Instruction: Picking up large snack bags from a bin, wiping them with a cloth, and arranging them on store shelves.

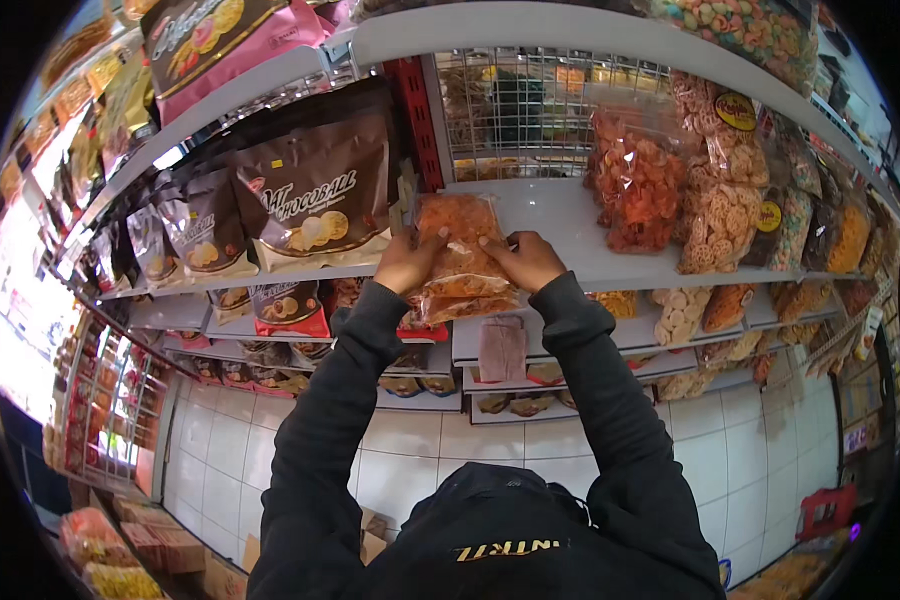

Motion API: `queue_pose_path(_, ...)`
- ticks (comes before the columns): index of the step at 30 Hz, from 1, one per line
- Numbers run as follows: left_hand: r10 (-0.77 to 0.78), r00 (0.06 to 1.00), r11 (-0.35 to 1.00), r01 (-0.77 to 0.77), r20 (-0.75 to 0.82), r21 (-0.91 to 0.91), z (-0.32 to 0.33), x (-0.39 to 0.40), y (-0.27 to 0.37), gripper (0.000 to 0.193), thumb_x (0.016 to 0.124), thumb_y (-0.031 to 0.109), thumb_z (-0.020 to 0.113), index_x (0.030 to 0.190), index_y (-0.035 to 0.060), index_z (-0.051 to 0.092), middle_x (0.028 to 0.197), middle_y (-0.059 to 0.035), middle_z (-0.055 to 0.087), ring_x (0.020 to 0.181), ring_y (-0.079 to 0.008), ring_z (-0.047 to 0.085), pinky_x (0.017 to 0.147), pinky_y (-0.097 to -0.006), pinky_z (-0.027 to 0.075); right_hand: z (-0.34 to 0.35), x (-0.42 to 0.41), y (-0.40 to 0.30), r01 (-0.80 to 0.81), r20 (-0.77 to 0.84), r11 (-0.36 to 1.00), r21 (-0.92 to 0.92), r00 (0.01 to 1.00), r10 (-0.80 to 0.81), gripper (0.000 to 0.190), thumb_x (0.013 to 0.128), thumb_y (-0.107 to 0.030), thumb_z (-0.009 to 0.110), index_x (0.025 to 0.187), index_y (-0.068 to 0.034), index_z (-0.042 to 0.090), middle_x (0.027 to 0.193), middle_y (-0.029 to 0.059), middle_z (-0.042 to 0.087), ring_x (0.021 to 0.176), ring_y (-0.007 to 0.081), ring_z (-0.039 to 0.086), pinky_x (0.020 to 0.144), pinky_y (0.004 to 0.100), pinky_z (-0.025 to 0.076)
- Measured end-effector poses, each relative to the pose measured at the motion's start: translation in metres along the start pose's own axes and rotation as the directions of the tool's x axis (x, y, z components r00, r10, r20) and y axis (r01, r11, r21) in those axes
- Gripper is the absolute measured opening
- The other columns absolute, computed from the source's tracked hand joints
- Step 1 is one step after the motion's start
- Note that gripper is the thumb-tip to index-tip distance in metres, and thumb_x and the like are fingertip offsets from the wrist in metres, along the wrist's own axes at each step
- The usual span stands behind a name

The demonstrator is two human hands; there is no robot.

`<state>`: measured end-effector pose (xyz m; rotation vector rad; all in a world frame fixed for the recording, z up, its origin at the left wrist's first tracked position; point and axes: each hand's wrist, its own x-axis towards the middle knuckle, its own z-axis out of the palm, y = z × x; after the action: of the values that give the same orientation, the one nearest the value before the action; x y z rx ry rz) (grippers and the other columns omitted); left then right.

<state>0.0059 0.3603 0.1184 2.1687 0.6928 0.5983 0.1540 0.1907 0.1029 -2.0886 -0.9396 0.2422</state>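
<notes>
A clear plastic bag of orange-brown snacks [461,259] is between my hands at the front of the white metal shelf [551,217]. My left hand [407,259] grips its left side, with the thumb on top. On the right side, my right hand [526,259] holds it the same way, its thumb pressing the plastic. At least one more similar bag shows at the lower edge of the held one; how they are stacked is partly hidden. Brown pouches of chocolate balls [319,180] stand close to my left hand. A folded mauve cloth [502,349] lies on a lower shelf.
Bags of reddish chips [637,184] and pale round crackers [720,202] stand at the right of the shelf. A wire mesh panel [517,112] and a red upright [414,120] are behind. An upper shelf edge [555,30] overhangs. Cardboard boxes [165,547] sit lower left.
</notes>
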Motion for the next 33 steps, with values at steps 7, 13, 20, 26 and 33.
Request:
queue_pose_path(7,-0.086,0.929,0.721,0.307,0.360,-0.621,-0.018,0.008,0.019,0.033,0.093,0.021,0.061,0.107,-0.0082,0.058,0.096,-0.0123,0.067,0.081,-0.0179,0.066,0.067,-0.0283,0.054,0.000,-0.020,-0.023,-0.042,-0.133,0.988,-0.151,0.991,0.022,0.060,0.086,-0.055,0.059,0.109,0.001,0.066,0.088,0.0225,0.065,0.099,0.0337,0.058,0.085,0.0386,0.046)
queue_pose_path(13,0.017,0.973,0.615,0.170,0.229,-0.770,-0.019,-0.015,0.035,0.036,0.093,0.018,0.060,0.116,-0.0079,0.053,0.102,-0.0126,0.065,0.089,-0.0185,0.065,0.078,-0.0292,0.054,0.002,-0.022,-0.026,0.189,-0.347,0.960,-0.209,0.903,-0.253,0.056,0.087,-0.051,0.059,0.101,0.003,0.064,0.111,0.0268,0.057,0.096,0.0380,0.056,0.090,0.0452,0.044)
queue_pose_path(20,0.061,0.984,0.182,0.152,0.166,-0.971,-0.031,-0.126,0.059,0.045,0.092,0.011,0.058,0.132,-0.0013,0.041,0.127,-0.0122,0.055,0.114,-0.0209,0.057,0.096,-0.0345,0.047,-0.029,-0.100,-0.081,0.140,-0.034,0.692,0.709,0.986,-0.166,0.038,0.089,-0.029,0.068,0.107,-0.001,0.051,0.089,0.0127,0.065,0.080,0.0167,0.061,0.074,0.0302,0.049)
queue_pose_path(26,-0.178,0.932,-0.140,0.295,0.317,-0.945,-0.009,-0.249,0.023,0.056,0.090,0.007,0.055,0.140,-0.0015,0.031,0.135,-0.0176,0.048,0.124,-0.0287,0.050,0.104,-0.0428,0.042,-0.016,-0.185,-0.064,-0.294,0.450,0.548,0.784,0.876,-0.175,0.039,0.090,-0.010,0.065,0.119,-0.004,0.039,0.084,0.0032,0.064,0.062,0.0005,0.049,0.053,0.0179,0.038)
queue_pose_path(33,-0.438,0.841,-0.306,0.193,0.318,-0.932,0.058,-0.351,-0.033,0.056,0.091,0.001,0.048,0.142,0.0020,0.028,0.134,-0.0177,0.048,0.123,-0.0303,0.051,0.104,-0.0442,0.043,0.040,-0.215,0.023,-0.588,0.780,0.601,0.542,0.617,-0.100,0.038,0.091,-0.018,0.065,0.120,-0.007,0.043,0.100,0.0079,0.065,0.086,0.0099,0.062,0.066,0.0229,0.051)
